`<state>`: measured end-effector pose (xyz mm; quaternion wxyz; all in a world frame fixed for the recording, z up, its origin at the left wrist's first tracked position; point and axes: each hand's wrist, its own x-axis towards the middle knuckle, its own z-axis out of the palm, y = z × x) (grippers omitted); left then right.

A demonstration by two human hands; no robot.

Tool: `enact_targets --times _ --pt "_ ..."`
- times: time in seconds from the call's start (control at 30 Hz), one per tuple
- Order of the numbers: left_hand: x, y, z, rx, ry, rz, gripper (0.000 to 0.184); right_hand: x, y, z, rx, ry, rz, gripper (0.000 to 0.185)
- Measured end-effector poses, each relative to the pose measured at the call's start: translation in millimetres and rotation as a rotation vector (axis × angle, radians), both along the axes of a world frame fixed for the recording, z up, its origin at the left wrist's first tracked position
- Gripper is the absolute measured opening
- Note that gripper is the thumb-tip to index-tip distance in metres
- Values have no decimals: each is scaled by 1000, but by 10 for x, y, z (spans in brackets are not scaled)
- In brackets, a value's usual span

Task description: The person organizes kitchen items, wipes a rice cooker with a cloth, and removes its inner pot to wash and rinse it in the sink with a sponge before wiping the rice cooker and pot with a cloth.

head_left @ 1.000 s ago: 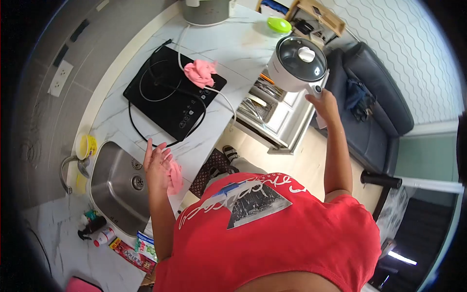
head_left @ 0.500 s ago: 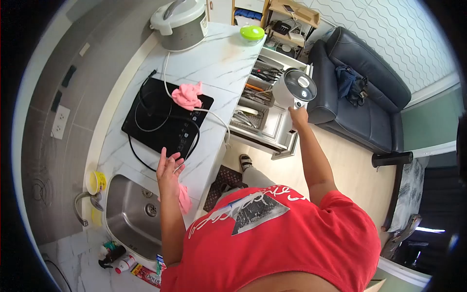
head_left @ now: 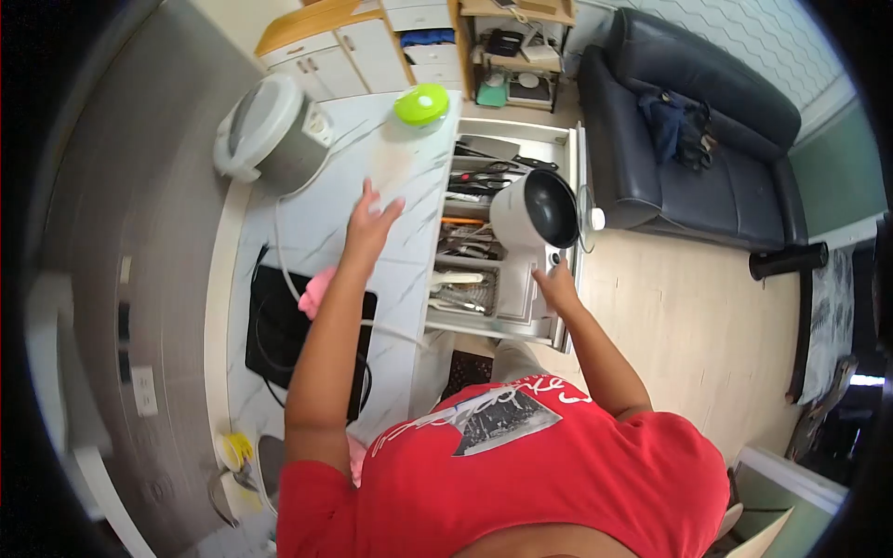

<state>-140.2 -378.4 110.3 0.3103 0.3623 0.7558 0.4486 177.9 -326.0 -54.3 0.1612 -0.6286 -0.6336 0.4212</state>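
Observation:
My right hand grips the handle of a white electric pot over the open drawer. The pot is tilted, and its black inside shows. Its glass lid with a white knob stands nearly on edge off the pot's right side; whether they touch I cannot tell. My left hand is held out over the white marbled counter, fingers spread, holding nothing. Past its fingertips sits a green-lidded bowl. Knives, scissors and other utensils lie in the drawer's compartments.
A large rice cooker stands at the counter's back left. Below it are a black cooktop, a pink cloth and a white cord. A dark sofa is beyond the drawer. A yellow tub sits by the sink.
The lid has come off the pot's top and swung to its right side, and the pot has tipped. My left hand has moved from beside the cooktop forward over the counter. The view has shifted.

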Motion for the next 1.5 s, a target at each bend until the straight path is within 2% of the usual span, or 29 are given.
enact_targets --times 0.07,0.1,0.13,0.2,0.27,0.33,0.37,0.4,0.47,0.5,0.6,0.67,0.73,0.8,0.83,0.9,0.97,1.03,1.07,1.1,1.13,1.2,1.3,1.43,1.5 --pt "-386 897 -580 155 260 -169 94 48 -13 -26 30 -22 26 67" --pt "-336 1221 -621 110 521 -180 96 80 -10 16 -73 5 42 65" --pt "-264 1558 -580 85 786 -190 99 111 -20 -108 -60 14 51 65" --pt "-230 2235 -647 -60 1087 -126 106 101 -9 158 -163 50 74 60" --pt "-81 2597 -435 -299 1158 -141 114 72 -96 92 -173 94 10 57" --pt "-757 3121 -975 -388 979 -386 121 53 -166 108 -147 124 -21 53" --pt "-875 3178 -1110 -364 1128 -419 122 70 -144 303 -167 181 -30 51" --pt "-949 3187 -1099 -323 1285 -430 124 86 -157 216 -181 177 -60 51" --pt "-1002 3141 -921 -198 1137 -455 117 64 -269 123 -69 298 -82 53" --pt "-956 3082 -949 -201 1133 -478 117 79 -236 225 -167 289 -107 51" --pt "-1152 2834 -919 -363 1215 -410 110 113 -304 296 -115 277 -97 50" --pt "-1375 2657 -1000 -151 1212 -472 107 208 -411 336 -71 283 -47 50" --pt "-1382 2513 -983 -133 1173 -447 104 345 -598 490 16 264 20 52" --pt "-1339 2393 -946 -36 1093 -262 101 479 -790 570 48 185 48 54" --pt "-1217 2324 -834 -34 1091 -247 101 536 -869 604 72 107 69 57" --pt "-954 2228 -647 199 945 -313 95 649 -1026 622 52 79 79 57" --pt "-861 2232 -756 206 922 -545 90 697 -1162 658 32 89 63 56" --pt "-929 2349 -945 124 1029 -484 89 676 -1222 595 88 129 101 56" --pt "-832 2337 -939 67 1089 -304 96 678 -1226 559 94 134 68 55" --pt "-665 2330 -841 -2 1018 -294 93 691 -1182 637 79 132 79 54" --pt "-592 2368 -811 -6 1022 -269 93 713 -1142 605 86 136 102 54" --pt "-480 2411 -805 -218 1132 -299 98 786 -1161 550 118 140 93 53" --pt "-364 2453 -754 -321 1113 -295 102 838 -1071 507 96 159 95 53" --pt "-31 2320 -670 -375 1285 -92 110 1000 -911 428 144 171 154 53" --pt "-212 2267 -871 -129 1234 -7 110 1128 -767 478 122 230 175 52"
